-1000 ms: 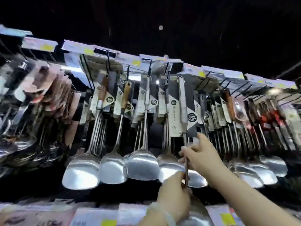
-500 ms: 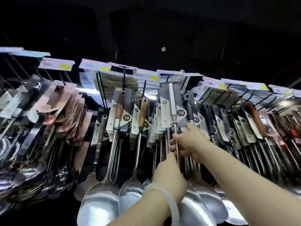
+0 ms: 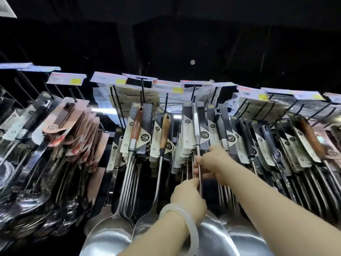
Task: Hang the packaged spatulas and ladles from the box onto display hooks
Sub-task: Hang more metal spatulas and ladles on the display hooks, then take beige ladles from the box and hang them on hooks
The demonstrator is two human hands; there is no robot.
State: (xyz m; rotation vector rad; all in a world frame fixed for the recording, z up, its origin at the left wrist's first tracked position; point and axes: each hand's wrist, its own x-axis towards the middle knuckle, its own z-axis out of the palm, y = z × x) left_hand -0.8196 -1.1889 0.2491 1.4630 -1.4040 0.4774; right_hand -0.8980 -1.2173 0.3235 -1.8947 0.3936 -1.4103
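Display rack of hooks, seen from below. Packaged steel spatula [image 3: 197, 126] hangs at the rack's middle, front of its row: flat polished metal handle on a black-and-cream card, thin shaft running down between the hands.

Right hand [image 3: 212, 164] pinches the shaft just under the card, thumb and fingers curled round it. Left hand [image 3: 188, 198], a smooth pale bangle [image 3: 186, 217] at the wrist, grips the same shaft lower down, fingers curled.

Just left of it hang two carded spatulas with wooden handles [image 3: 137, 122], rounded and reddish-brown, wide shiny blades below. Toward the rack's right edge, rows with black handles [image 3: 243, 132]. Toward the left edge, glossy ladles [image 3: 27, 196] on pinkish cards, bowls overlapping. Price tags [image 3: 108, 78] with yellow patches line the top rail. The hook holding the spatula is not clearly visible.
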